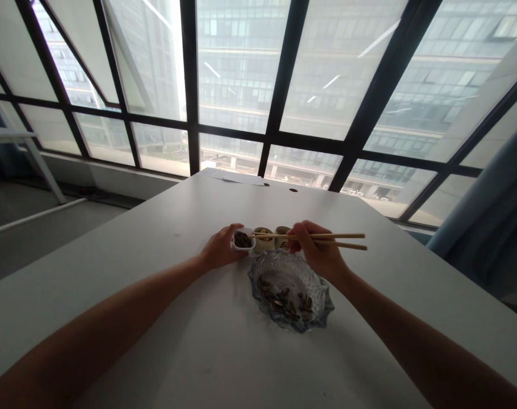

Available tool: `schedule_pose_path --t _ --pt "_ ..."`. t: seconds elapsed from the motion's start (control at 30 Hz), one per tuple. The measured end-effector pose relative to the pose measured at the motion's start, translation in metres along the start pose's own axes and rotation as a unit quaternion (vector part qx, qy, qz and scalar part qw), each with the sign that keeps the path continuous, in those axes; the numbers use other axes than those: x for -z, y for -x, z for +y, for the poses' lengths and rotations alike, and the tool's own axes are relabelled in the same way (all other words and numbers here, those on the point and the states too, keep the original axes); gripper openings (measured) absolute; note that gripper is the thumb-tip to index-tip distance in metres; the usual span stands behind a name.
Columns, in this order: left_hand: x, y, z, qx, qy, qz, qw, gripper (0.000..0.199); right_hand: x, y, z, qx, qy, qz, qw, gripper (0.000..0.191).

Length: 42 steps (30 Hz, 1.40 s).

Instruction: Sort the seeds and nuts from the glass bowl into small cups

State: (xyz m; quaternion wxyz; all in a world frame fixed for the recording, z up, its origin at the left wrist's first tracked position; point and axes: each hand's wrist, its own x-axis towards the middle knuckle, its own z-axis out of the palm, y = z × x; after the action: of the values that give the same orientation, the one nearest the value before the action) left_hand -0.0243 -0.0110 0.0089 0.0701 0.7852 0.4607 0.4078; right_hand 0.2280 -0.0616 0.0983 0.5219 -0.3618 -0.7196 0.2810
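Note:
My left hand (222, 246) is wrapped round the side of a small white square dish (252, 247) that holds dark seed-like pieces (242, 240). In my right hand (320, 250) is a pair of wooden chopsticks (343, 236); their tips reach left to the rim of the white dish. Beside that dish stands a small round cup (264, 245) with pale pieces inside. A second round cup (282, 230) stands right of it, partly hidden by my right hand. Nearer to me is a clear scalloped glass bowl (258, 272) with several dark brown pieces (289, 304) scattered in it.
Everything stands on a large white table (177, 324). Papers (235, 177) lie at its far edge, near two dark round holes. Large framed windows (236, 62) rise behind it. A blue curtain (492, 210) hangs at the right, and another white table (7, 134) stands at the left.

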Motion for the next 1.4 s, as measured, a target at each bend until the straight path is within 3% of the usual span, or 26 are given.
schedule_pose_path --t 0.1,0.27,0.47,0.67,0.9,1.0,1.07,1.23,1.33,1.4 --pt "0.000 0.000 0.000 0.001 0.002 -0.005 1.000 0.067 0.022 0.009 -0.012 -0.011 -0.020 0.052 0.998 0.052" --pt "0.001 0.000 0.000 0.009 -0.005 -0.006 1.000 0.068 0.055 0.031 -0.028 -0.095 0.011 -0.097 0.991 0.058" --pt "0.002 0.000 0.000 0.023 -0.026 -0.009 0.999 0.068 0.053 0.040 -0.017 -0.067 0.053 -0.219 0.972 0.052" --pt "0.003 0.000 0.001 0.033 -0.047 -0.016 0.998 0.071 0.055 0.039 -0.013 -0.003 0.072 -0.150 0.986 0.050" --pt "0.003 -0.001 0.001 0.032 -0.051 -0.015 0.998 0.071 0.059 0.032 -0.010 -0.063 0.007 -0.019 0.998 0.056" --pt "0.004 -0.001 0.002 0.027 -0.046 -0.014 0.998 0.069 0.052 0.029 -0.009 -0.052 -0.031 0.063 0.996 0.055" --pt "0.003 0.000 0.001 0.028 -0.045 -0.017 0.998 0.070 0.041 0.026 -0.010 -0.009 -0.043 0.091 0.995 0.052" --pt "0.001 0.000 -0.002 0.017 -0.027 -0.010 0.999 0.071 0.004 0.010 -0.010 0.108 0.015 0.014 0.994 0.045" --pt "0.002 0.000 -0.001 0.015 -0.018 -0.005 1.000 0.070 -0.007 -0.001 -0.008 0.093 0.076 -0.070 0.990 0.045" --pt "0.002 0.000 0.000 0.016 -0.014 -0.010 1.000 0.069 -0.004 -0.002 -0.008 0.072 0.069 -0.065 0.993 0.047"
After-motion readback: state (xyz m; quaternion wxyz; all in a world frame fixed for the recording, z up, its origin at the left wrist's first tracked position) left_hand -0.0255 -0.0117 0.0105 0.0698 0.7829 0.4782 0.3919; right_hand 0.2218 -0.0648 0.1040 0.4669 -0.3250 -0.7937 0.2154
